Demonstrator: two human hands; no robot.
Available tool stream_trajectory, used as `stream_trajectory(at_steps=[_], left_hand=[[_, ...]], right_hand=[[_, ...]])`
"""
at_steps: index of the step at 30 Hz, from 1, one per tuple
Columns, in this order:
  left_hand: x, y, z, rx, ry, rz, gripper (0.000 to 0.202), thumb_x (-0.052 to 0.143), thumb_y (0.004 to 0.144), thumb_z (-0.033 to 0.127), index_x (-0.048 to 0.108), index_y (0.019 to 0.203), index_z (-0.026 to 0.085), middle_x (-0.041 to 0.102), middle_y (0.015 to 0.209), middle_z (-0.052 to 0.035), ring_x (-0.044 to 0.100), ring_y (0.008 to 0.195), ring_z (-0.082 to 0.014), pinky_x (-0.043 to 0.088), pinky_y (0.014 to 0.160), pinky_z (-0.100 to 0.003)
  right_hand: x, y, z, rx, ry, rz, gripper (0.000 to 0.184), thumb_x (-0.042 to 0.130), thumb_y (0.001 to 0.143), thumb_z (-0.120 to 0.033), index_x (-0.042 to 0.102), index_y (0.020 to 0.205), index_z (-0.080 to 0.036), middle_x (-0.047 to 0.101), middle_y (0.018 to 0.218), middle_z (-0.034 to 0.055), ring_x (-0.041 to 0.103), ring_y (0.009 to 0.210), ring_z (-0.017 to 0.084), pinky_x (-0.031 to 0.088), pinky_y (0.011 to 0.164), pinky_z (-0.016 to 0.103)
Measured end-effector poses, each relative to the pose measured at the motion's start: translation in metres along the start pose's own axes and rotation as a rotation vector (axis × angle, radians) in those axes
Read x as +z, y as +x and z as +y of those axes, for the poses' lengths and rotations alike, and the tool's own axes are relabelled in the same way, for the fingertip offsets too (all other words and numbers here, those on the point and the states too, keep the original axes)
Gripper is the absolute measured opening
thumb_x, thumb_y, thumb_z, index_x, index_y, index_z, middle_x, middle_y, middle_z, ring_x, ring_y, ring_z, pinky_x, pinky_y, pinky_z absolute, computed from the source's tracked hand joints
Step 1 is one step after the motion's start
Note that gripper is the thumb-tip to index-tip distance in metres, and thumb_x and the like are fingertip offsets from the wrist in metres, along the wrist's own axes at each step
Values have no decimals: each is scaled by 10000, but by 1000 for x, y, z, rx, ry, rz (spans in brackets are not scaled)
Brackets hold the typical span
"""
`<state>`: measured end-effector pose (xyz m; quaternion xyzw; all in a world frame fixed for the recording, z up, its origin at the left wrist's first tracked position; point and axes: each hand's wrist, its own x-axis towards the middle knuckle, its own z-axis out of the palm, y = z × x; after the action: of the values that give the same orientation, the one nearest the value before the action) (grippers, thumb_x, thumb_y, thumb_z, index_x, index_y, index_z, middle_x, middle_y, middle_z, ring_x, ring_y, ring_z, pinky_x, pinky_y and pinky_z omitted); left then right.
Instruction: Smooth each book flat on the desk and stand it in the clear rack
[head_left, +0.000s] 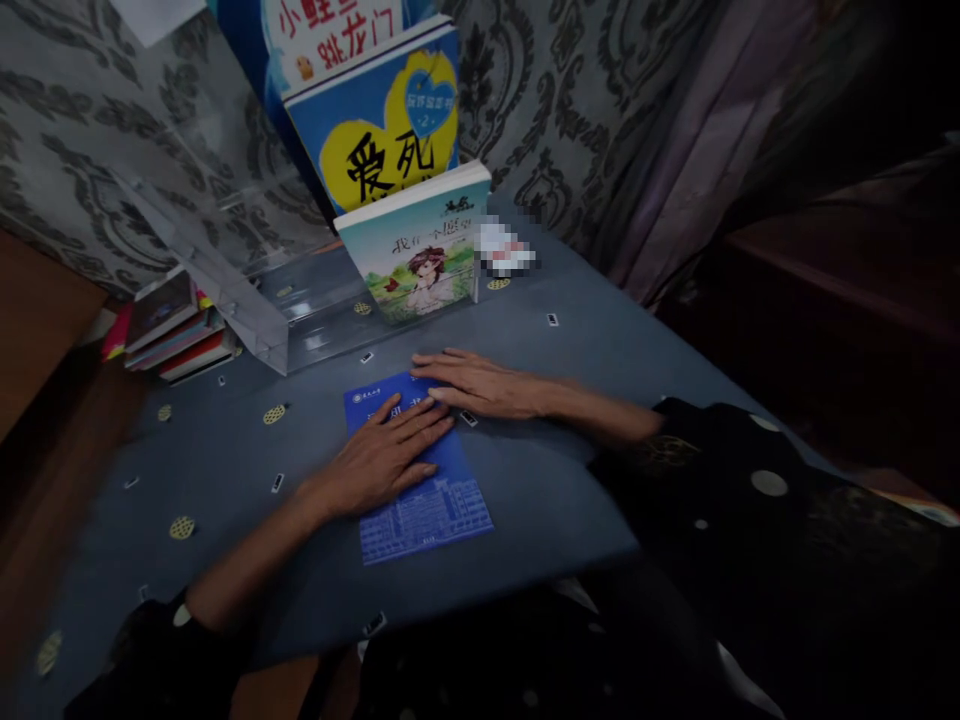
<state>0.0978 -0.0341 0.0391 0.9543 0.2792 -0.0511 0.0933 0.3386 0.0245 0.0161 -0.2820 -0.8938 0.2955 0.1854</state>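
The person wears a loose black cloth garment (480, 665) scattered with pale, off-white round dots of differing sizes. Its black dotted left sleeve (161, 660) ends on the forearm, with one pale dot sitting right at the edge. The wide black dotted right sleeve (720, 500) also stops on the forearm; it bears a large pale oval, a smaller dot below that, and faint brownish-gold ornamental tracery near the opening and further up. Small dim dots mark the dark lower front. The left hand (386, 455) and right hand (491, 387) are bare, with slender fingers.
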Motion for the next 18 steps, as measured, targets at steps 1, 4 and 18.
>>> stream_trajectory(at_steps=[1, 4, 18], left_hand=[[2, -1, 2, -22, 3, 10, 598, 218, 1053, 540, 250, 1578, 253, 314, 1628, -46, 191, 1538, -190, 82, 1269, -491], [7, -4, 8, -94, 9, 42, 620, 216, 1053, 542, 236, 1580, 216, 287, 1636, -74, 165, 1543, -194, 121, 1266, -483], [31, -22, 23, -529, 37, 228, 764, 293, 1013, 610, 211, 1570, 93, 227, 1635, -220, 128, 1538, -332, 211, 1232, -564]], right_hand=[[0, 0, 0, -1, -4, -1, 587, 315, 1047, -513, 436, 1501, -161, 367, 1607, 132, 274, 1513, 222, 162, 1253, 484], [1, 1, 2, -3, -15, -2, 591, 318, 1041, -538, 441, 1499, -186, 368, 1609, 120, 281, 1511, 224, 170, 1252, 494], [1, 1, 0, 22, -24, -15, 627, 324, 1010, -623, 448, 1497, -248, 364, 1613, 92, 298, 1502, 266, 164, 1249, 546]])
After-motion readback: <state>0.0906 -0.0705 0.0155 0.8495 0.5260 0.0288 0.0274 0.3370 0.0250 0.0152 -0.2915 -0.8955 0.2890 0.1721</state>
